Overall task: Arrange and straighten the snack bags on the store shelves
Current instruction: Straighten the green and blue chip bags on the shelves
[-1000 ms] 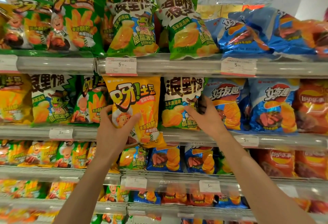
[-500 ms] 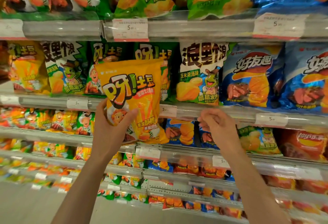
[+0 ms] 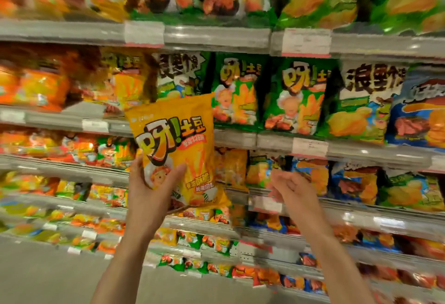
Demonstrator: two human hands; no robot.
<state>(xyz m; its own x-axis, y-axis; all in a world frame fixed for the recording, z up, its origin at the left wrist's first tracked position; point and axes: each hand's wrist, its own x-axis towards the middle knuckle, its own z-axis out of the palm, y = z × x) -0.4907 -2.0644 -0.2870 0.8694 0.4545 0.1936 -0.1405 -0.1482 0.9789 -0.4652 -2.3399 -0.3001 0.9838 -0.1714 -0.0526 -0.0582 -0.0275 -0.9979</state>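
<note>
Several shelves (image 3: pixel 216 36) of snack bags fill the view, heavily blurred, so how neat most rows are can't be judged. Behind and above the grip, two green bags (image 3: pixel 240 92) stand upright side by side, apparently in order. One yellow bag (image 3: pixel 178 145) is off the shelf — left hand (image 3: pixel 151 190) holds it by the lower left corner, thumb across the front and fingers behind, bag tilted slightly and rising above the grip. Its slot isn't obvious; yellow packs up and left of the grip look likeliest. Right hand (image 3: pixel 292 190) hangs beside the bag, apart from it, fingers loosely spread, holding nothing. Task mid-way at best — this bag unplaced, lower rows unchecked.
</note>
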